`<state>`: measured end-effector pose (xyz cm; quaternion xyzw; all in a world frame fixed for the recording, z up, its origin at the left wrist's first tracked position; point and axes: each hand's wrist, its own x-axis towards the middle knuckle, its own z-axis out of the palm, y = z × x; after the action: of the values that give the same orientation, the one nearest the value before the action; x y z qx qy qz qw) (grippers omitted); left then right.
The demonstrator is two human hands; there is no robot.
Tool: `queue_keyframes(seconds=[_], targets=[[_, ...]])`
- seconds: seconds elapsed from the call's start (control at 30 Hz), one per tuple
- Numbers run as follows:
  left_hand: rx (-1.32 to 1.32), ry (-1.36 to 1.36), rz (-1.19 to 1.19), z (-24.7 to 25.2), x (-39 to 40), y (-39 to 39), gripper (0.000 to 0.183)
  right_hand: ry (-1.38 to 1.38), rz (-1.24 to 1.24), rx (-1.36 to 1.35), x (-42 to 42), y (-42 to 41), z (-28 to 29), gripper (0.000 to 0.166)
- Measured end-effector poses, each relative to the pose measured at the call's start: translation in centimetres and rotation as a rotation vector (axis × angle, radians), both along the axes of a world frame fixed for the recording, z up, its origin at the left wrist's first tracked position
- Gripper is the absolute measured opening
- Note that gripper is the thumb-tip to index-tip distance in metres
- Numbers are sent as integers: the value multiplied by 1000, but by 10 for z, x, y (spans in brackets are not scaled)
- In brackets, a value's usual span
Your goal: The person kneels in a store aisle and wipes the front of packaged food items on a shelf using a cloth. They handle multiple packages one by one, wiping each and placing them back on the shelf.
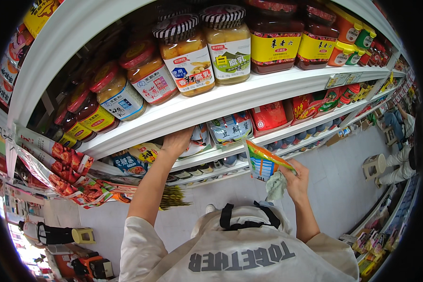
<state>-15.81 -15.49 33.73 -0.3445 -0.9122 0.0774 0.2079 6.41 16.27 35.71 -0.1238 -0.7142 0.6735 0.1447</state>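
Observation:
My left hand (pixel 178 142) reaches into the second shelf, under the upper shelf's edge. Its fingers are hidden, so I cannot tell whether they grip anything. Sauce packets lie on both sides of it: a yellow packet (pixel 146 151) and a blue packet (pixel 128 160) to the left, a white-and-blue packet (pixel 231 128) to the right. Out in front of the shelves, my right hand (pixel 298 179) holds a flat orange, green and blue sauce packet (pixel 264 164) by one end. A crumpled pale green cloth (pixel 276 185) hangs from the same hand, against the packet.
Glass jars (pixel 229 46) line the white upper shelf (pixel 204 102). Red packets (pixel 268 114) sit farther right on the second shelf. Hanging snack bags (pixel 65 165) jut out at left. Plastic stools (pixel 373 166) and other people (pixel 398 165) occupy the aisle floor (pixel 324 197).

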Motion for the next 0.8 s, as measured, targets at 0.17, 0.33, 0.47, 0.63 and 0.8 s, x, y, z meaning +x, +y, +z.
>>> queue_keyframes(seconds=[0.17,0.33,0.47,0.63,0.8], targets=[[17,-43,-19,-3,2,-3,56,-22,12,-47,3,-1,4,9],[47,-231,39,20,24,1,72,-8,72,-42,-7,-9,25,12],[35,-364,52,39,38,-3,74,69,117,-381,-49,-40,44,20],[342,-568,93,30,41,-19,65,105,301,-590,-111,-80,32,18],[756,-614,266,15,74,-17,49,160,444,-494,-152,-119,18,17]])
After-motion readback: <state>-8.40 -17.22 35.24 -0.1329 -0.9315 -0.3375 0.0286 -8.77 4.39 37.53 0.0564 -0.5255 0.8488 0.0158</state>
